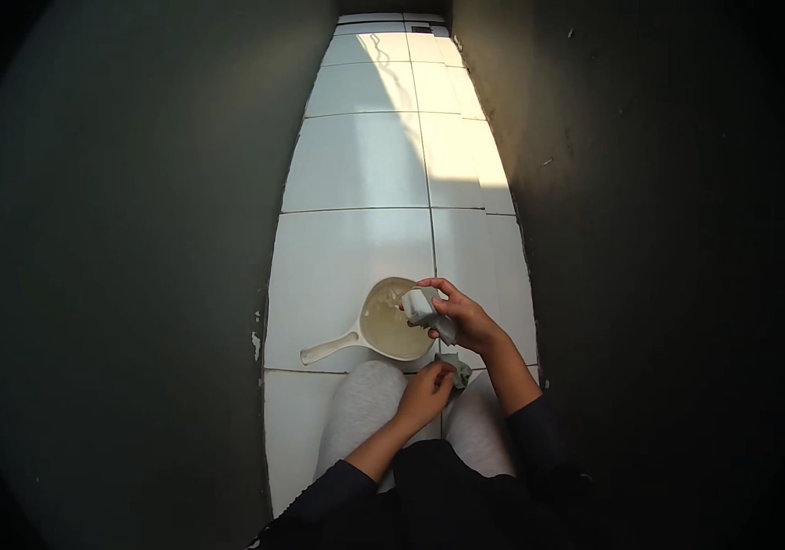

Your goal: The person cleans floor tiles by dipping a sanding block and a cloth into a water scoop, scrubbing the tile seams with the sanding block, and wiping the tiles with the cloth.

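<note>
My right hand (467, 321) is closed around a small white block-shaped thing (418, 304), held over the right rim of a pale dipper (330, 346). Something grey lies against the block under my fingers, and I cannot make out whether it is cloth. The dipper rests on the floor with its handle to the left and cloudy liquid in its bowl. Lower down, between my knees, my left hand (426, 394) pinches a crumpled grey-green cloth (462, 370). Part of that cloth is hidden by my fingers.
White floor tiles (356, 165) run ahead in a narrow passage, with sunlight across the far part. A dark wall (136, 257) stands close on the left and another dark wall (658, 257) on the right. My knees (365, 403) are just behind the dipper.
</note>
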A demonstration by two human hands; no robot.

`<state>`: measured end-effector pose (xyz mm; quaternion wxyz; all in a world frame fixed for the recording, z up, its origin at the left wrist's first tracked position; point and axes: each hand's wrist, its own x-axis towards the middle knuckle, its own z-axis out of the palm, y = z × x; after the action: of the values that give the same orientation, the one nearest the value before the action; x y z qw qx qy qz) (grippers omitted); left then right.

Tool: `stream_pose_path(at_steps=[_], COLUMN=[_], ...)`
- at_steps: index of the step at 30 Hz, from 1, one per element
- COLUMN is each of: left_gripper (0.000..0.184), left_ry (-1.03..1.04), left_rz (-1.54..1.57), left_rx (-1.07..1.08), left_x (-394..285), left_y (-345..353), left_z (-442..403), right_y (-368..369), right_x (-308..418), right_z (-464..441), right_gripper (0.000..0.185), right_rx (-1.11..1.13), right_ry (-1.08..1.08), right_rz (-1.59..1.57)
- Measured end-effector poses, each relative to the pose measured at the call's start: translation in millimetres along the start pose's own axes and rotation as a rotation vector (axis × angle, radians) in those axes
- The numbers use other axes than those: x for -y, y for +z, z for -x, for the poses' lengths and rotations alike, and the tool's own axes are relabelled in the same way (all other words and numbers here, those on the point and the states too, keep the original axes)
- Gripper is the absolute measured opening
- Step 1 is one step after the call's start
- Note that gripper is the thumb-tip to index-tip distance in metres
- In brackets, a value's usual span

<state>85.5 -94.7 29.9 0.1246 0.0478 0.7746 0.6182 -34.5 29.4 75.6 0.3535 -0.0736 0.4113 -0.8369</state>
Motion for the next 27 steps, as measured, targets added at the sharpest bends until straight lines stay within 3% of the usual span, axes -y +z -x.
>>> stream_pose_path(at_steps=[2,3,4,6,8,10,12,15,16,18,20,27], left_gripper=[0.017,0.017,0.017,0.017,0.017,0.017,0.018,0.019,0.019,0.019,0.019,0.017], left_ry=[0.01,0.017,0.021,0.013,-0.026,-0.114,-0.102,-0.115,-0.116,-0.124,-0.071,-0.061], left_rz=[-0.001,0.0,-0.004,0.011,-0.004,0.051,0.094,0.092,0.092,0.093,0.069,0.091], left_rx=[0.0,-0.004,0.021,-0.012,0.048,0.064,0.066,0.123,0.134,0.155,0.195,0.202], left_x=[2.1,3.2,0.5,-4.9,-5.1,-8.0,-10.3,-9.9,-16.4,-27.7,-32.4,-11.4], left_y=[1.1,2.0,2.1,0.9,-1.8,-0.6,6.2,20.2,28.5,43.7,56.2,80.7], left_z=[-1.0,-0.8,-0.2,0.4,0.8,-0.9,-4.1,-14.4,-23.3,-41.7,-59.4,-78.8], right_y=[15.8,12.8,15.8,15.1,-0.6,-25.1,-69.9,-133.1,-142.1,-160.7,-176.0,-235.6], right_x=[-1.0,-7.2,-7.5,-4.3,3.0,16.7,15.6,-7.9,-15.1,-28.2,-34.8,5.3], right_z=[-2.5,-5.2,-4.3,0.0,11.4,31.5,53.2,80.6,84.1,89.6,84.3,12.3], right_gripper=[0.047,0.053,0.053,0.054,0.051,0.047,0.047,0.044,0.044,0.045,0.043,0.028], right_rx=[-0.189,-0.198,-0.224,-0.28,-0.393,-0.666,-0.961,-1.143,-1.155,-1.098,-1.043,-1.077], right_ry=[-0.003,-0.032,-0.034,-0.124,-0.154,-0.197,-0.273,-0.451,-0.442,-0.308,-0.231,-0.422], right_rz=[0.966,1.22,1.213,0.6,0.593,0.632,0.887,1.207,1.203,1.529,1.574,1.737])
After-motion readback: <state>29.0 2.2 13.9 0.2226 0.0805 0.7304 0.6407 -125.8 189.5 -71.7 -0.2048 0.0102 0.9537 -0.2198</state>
